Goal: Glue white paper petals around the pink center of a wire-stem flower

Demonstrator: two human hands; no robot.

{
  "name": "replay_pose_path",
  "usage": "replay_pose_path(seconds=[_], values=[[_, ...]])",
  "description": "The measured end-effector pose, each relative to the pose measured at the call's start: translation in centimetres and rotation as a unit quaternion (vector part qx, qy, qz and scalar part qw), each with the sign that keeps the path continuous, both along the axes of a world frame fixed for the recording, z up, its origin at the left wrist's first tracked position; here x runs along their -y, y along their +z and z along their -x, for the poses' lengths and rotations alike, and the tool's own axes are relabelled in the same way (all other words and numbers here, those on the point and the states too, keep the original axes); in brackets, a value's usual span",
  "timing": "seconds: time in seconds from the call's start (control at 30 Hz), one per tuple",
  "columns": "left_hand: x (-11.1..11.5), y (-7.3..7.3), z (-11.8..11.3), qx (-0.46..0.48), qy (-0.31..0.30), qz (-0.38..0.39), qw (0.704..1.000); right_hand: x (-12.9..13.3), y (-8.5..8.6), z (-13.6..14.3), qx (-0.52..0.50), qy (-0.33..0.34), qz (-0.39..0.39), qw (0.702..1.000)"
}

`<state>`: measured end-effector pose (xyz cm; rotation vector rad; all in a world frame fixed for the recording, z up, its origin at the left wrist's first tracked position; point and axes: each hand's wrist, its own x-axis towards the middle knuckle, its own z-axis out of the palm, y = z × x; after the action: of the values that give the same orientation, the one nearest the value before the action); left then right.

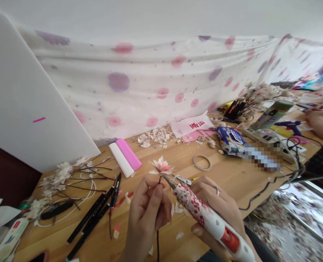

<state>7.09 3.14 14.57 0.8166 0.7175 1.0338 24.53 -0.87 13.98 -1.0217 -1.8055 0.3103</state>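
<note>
My left hand (149,213) pinches the thin dark stem of an artificial flower (161,166), white-petalled with a pink centre. The flower stands upright just above my fingertips, and the stem runs down below the hand. In my right hand (221,202) is a white pen-style hot glue gun (196,207) with red speckles and a red-orange window. Its metal nozzle points up and left, close beneath the flower by the stem; whether it touches cannot be made out. Behind the right hand, small scissors (184,179) lie partly covered.
White flowers on dark stems (64,174) and black marker pens (96,214) lie left. Pink and white crepe rolls (125,158), loose petals (157,137) and a tape ring (202,162) lie beyond. At right are a wipes pack (230,140), cables, a blue glue gun (289,127) and another person's arm (321,122).
</note>
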Motion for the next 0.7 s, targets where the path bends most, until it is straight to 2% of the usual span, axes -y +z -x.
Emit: replay_pose_path(seconds=[0.23, 0.47, 0.7], values=[[0.3, 0.1, -0.3, -0.023, 0.033, -0.013, 0.999, 0.1, -0.2, -0.1, -0.006, 0.001, 0.002, 1.0], [0.7, 0.2, -0.6, -0.094, 0.101, -0.081, 0.987, 0.1, 0.2, -0.2, -0.003, 0.007, 0.005, 1.0], [-0.4, -0.7, -0.3, -0.024, 0.065, -0.07, 0.995, 0.7, -0.1, -0.5, -0.019, 0.012, 0.009, 1.0]])
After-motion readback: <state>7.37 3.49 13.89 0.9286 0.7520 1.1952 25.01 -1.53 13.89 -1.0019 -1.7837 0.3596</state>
